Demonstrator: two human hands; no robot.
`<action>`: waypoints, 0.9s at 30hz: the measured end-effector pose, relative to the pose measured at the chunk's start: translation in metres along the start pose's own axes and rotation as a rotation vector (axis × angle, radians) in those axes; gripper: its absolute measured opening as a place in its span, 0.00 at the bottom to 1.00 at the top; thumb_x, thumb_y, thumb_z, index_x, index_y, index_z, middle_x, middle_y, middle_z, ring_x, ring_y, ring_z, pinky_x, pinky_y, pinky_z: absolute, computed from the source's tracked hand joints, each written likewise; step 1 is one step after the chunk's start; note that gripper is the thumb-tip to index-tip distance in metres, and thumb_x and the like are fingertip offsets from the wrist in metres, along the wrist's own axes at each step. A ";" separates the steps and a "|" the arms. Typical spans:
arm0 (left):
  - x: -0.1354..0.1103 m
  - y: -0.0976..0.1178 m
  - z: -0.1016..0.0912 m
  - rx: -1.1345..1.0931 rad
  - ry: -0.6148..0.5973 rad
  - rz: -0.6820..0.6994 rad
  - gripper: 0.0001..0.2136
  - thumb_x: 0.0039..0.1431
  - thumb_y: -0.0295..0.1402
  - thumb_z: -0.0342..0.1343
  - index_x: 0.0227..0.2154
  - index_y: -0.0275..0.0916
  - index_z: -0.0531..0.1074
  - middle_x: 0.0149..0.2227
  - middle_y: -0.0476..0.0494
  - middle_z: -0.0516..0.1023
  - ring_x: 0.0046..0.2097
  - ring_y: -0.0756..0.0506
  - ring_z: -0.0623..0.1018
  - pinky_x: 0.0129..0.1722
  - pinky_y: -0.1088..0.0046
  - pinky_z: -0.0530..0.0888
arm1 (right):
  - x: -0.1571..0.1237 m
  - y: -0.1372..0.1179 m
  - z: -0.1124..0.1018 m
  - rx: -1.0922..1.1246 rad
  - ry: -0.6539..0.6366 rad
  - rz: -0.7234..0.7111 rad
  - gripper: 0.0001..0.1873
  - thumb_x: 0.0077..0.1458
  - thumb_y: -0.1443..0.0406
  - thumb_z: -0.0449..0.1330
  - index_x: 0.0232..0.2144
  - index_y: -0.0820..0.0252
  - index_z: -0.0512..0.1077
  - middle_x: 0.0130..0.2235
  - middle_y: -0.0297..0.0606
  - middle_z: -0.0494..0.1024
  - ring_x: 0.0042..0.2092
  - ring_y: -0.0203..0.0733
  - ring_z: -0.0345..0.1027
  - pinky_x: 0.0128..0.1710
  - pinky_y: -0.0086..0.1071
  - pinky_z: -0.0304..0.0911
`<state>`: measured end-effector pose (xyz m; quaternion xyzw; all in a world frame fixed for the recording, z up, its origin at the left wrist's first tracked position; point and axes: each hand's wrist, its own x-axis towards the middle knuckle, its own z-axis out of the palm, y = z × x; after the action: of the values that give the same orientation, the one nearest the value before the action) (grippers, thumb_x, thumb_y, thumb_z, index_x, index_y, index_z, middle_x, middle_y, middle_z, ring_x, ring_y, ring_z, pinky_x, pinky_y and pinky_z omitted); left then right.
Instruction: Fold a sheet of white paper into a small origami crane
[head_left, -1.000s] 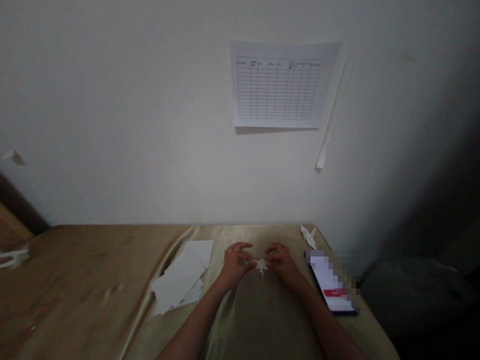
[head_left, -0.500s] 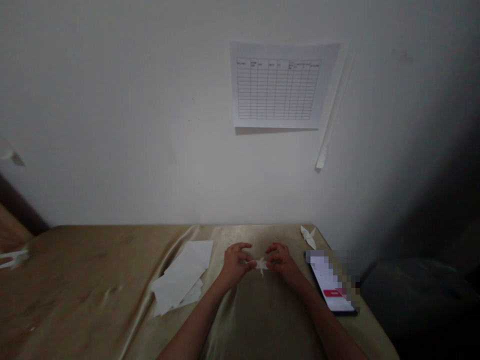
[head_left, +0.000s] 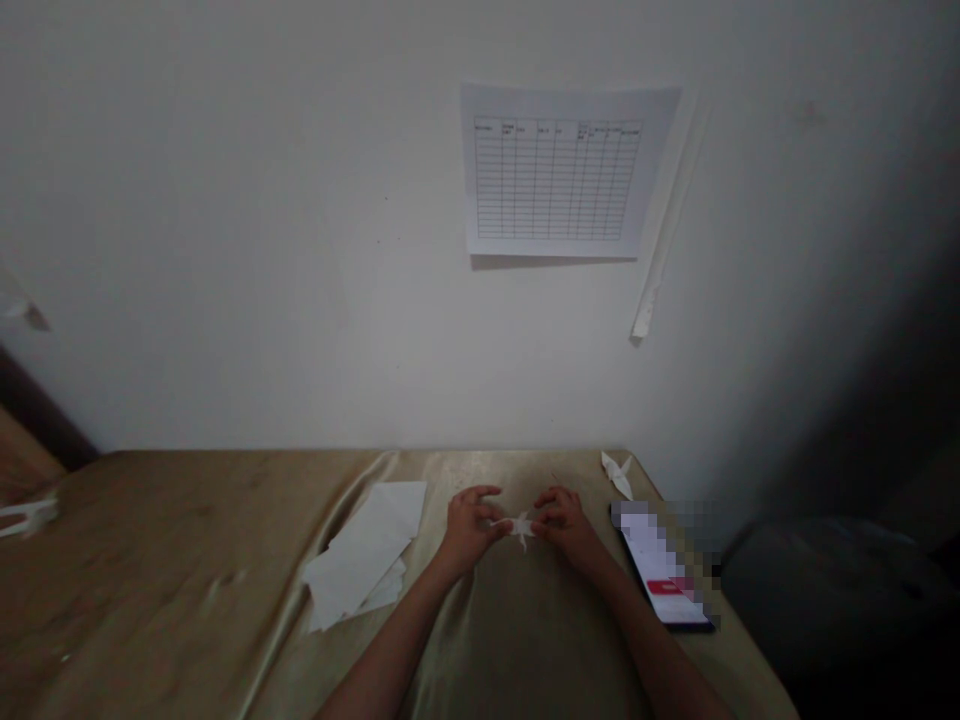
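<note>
A small folded white paper figure (head_left: 520,527) hangs between my two hands just above the tan cloth-covered table (head_left: 187,560). My left hand (head_left: 471,527) pinches its left end with thumb and forefinger, the other fingers curled above. My right hand (head_left: 561,520) pinches its right end the same way. A thin point of the paper sticks down between the hands.
A stack of white paper sheets (head_left: 365,555) lies left of my left arm. A phone (head_left: 660,575) with a lit screen lies at the right edge. A folded paper crane (head_left: 617,472) sits at the far right corner. A printed table sheet (head_left: 556,170) hangs on the wall.
</note>
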<state>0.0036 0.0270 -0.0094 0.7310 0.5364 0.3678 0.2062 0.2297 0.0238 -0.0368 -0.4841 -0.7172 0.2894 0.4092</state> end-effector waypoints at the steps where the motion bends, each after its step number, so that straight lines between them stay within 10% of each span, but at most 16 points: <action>1: 0.000 -0.001 0.000 0.010 -0.002 -0.002 0.03 0.46 0.34 0.71 0.24 0.45 0.82 0.52 0.45 0.81 0.56 0.37 0.75 0.61 0.54 0.66 | 0.000 0.001 0.000 -0.006 0.008 0.003 0.10 0.52 0.58 0.67 0.25 0.56 0.77 0.47 0.41 0.73 0.58 0.50 0.58 0.61 0.46 0.54; 12: 0.002 -0.006 -0.003 0.031 0.002 -0.033 0.03 0.49 0.36 0.69 0.25 0.45 0.83 0.53 0.45 0.80 0.57 0.37 0.75 0.62 0.55 0.66 | -0.004 -0.015 -0.007 -0.012 0.052 -0.040 0.12 0.55 0.58 0.64 0.41 0.53 0.76 0.45 0.39 0.77 0.51 0.48 0.68 0.57 0.43 0.60; 27: 0.003 -0.011 0.000 0.083 -0.024 -0.024 0.05 0.54 0.39 0.65 0.32 0.48 0.84 0.54 0.46 0.80 0.57 0.37 0.75 0.62 0.54 0.66 | -0.002 -0.021 -0.010 -0.141 0.049 -0.194 0.02 0.53 0.64 0.64 0.30 0.52 0.79 0.39 0.36 0.81 0.52 0.48 0.70 0.64 0.52 0.45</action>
<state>-0.0036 0.0338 -0.0161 0.7368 0.5575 0.3340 0.1867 0.2291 0.0142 -0.0159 -0.4469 -0.7691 0.1851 0.4176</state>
